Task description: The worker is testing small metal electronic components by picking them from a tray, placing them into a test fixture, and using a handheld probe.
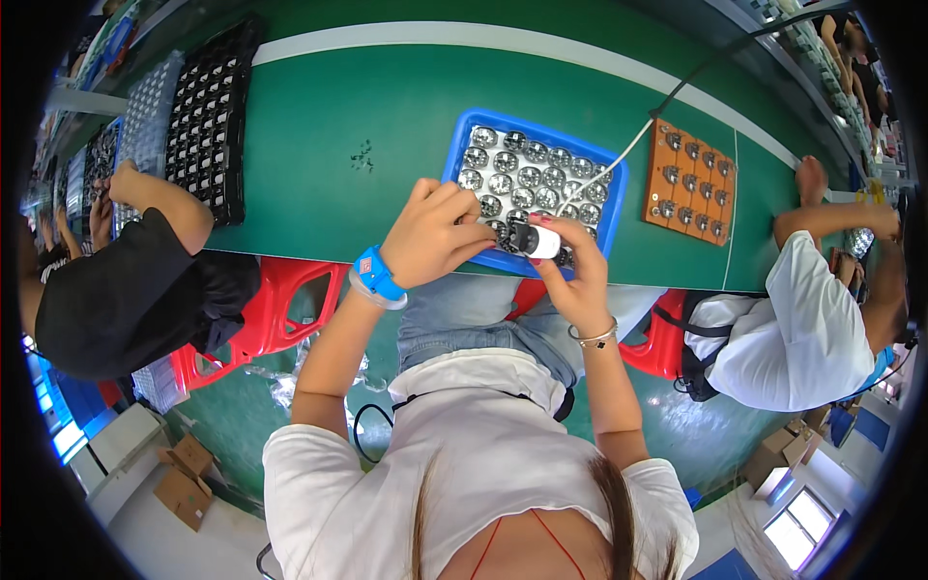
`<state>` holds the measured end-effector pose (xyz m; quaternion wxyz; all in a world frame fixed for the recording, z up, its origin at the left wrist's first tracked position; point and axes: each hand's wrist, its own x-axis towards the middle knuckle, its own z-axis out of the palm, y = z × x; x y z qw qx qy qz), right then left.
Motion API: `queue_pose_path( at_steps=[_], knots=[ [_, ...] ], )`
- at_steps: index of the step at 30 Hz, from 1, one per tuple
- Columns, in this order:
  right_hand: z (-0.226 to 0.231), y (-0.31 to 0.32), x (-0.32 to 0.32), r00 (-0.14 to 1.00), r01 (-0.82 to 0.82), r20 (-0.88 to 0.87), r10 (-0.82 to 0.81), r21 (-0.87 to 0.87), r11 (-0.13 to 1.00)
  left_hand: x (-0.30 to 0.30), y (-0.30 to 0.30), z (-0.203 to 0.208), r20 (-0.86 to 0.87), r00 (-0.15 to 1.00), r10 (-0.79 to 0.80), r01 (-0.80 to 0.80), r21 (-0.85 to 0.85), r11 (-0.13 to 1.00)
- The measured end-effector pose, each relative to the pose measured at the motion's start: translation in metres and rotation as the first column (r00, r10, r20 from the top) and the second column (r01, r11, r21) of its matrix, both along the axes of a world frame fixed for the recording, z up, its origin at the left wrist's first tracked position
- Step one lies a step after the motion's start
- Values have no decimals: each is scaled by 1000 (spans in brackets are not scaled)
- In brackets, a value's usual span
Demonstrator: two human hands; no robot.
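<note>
My right hand point(578, 275) grips a small black-and-white cylindrical piece point(541, 242) between thumb and fingers, its black end turned toward my left hand. Beside it, my left hand point(440, 232) is closed in a pinch at the near left part of the blue tray point(620, 198). What those fingertips hold, if anything, is too small to make out. Rows of shiny round metallic cups point(529, 177) fill the tray, and both hands cover part of its near edge. A thin pale cable point(611, 164) runs down over the cups toward my right hand; whether it joins the piece is unclear.
An orange board point(667, 164) bearing several metal parts lies right of the tray. Small dark bits point(362, 157) are scattered to the left, before a black compartment tray point(208, 126). Co-workers sit on both sides, a black sleeve point(126, 290) left and a white sleeve point(822, 319) right.
</note>
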<state>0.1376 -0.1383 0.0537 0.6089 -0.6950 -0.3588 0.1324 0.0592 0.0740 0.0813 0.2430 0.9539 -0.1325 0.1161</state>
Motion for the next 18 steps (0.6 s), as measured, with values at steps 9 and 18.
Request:
queue_pose_path(
  at_steps=[9,18],
  knots=[
    [-9,1,-7,992,50,-118,-44,47,998,-3,-5,4,49,997,67,-63,-75,995],
    [-2,-2,4,999,-8,33,6,50,999,-1,-7,6,25,997,70,-69,-43,997]
  ],
)
